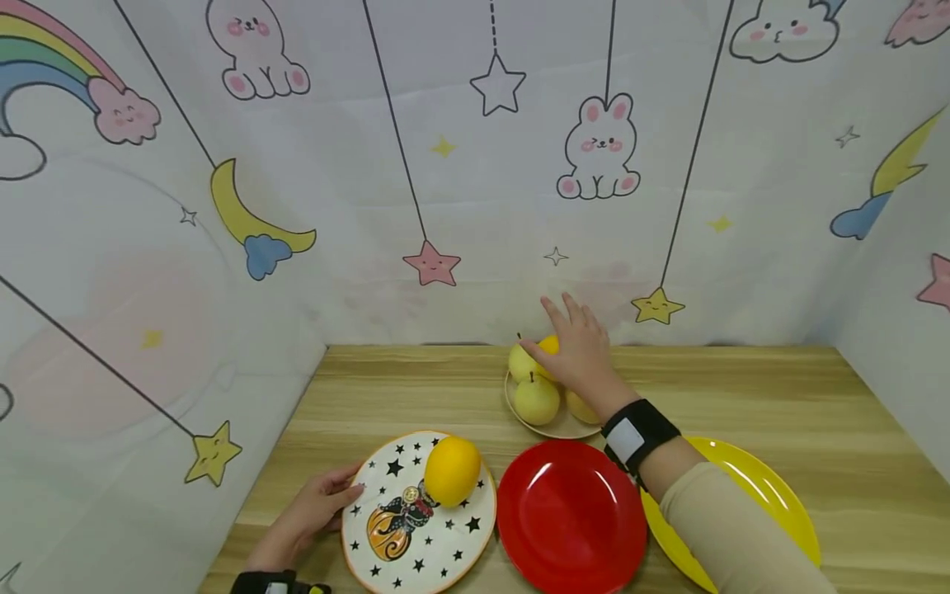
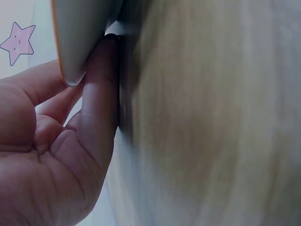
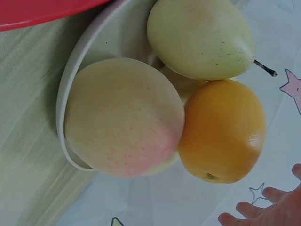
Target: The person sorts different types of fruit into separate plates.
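Note:
My left hand [image 1: 315,505] grips the left rim of a white plate [image 1: 463,557] with black stars and a cat picture. Its thumb lies on top of the rim; in the left wrist view, fingers [image 2: 96,101] reach under the plate's edge. An orange [image 1: 453,471] rests on that plate. With fingers spread, my right hand [image 1: 580,351] hovers over a shallow bowl [image 3: 62,106] of fruit and holds nothing. The bowl has pears [image 1: 537,400], an orange [image 3: 222,132] and a peach [image 3: 124,117]. In the head view, hand and wrist partly hide the fruit.
A red plate [image 1: 571,520] sits just right of the starred plate. Beside it is a yellow plate [image 1: 775,507], partly covered by my right forearm. All stand on a wooden table [image 1: 401,388], backed by a patterned cloth [image 1: 505,181].

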Demonstrator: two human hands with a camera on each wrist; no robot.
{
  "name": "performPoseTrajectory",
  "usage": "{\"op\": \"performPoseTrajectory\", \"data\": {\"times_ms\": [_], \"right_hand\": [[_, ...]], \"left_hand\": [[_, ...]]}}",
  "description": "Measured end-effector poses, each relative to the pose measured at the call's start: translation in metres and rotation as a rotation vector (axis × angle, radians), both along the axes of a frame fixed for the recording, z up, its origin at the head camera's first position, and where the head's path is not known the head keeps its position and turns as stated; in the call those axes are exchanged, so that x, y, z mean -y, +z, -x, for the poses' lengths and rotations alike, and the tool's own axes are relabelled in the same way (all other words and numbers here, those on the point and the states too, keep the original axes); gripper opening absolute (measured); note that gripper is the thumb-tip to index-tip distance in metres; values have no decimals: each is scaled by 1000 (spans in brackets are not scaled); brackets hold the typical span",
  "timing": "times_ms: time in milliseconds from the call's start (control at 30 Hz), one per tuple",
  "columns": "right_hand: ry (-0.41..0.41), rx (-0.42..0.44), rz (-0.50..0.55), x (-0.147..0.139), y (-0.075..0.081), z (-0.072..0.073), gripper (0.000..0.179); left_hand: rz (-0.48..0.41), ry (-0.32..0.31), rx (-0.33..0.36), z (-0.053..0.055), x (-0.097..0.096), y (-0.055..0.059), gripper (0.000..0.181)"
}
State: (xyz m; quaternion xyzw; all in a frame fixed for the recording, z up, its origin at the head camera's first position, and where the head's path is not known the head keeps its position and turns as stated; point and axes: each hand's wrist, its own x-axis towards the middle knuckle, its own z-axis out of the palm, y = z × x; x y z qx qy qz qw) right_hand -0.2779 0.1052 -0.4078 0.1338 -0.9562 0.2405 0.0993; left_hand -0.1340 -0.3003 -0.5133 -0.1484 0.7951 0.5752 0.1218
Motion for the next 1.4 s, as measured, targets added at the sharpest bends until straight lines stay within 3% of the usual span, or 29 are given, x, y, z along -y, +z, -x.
{"op": "performPoseTrajectory", "data": {"times_ms": [567,767,900,1400], "right_hand": [[28,119,97,-9,-19,8,81],[36,181,124,-6,-25,9,84],[25,176,134,-5,-27,8,81],[1,161,73,-1,-22,4,75]], "left_hand": [[-13,8,6,2,0,-3,52],[-29,-20,-2,0,2,-1,53],[-48,-53,-14,0,3,0,54],[-52,-65,-15,0,5,-1,54]]}}
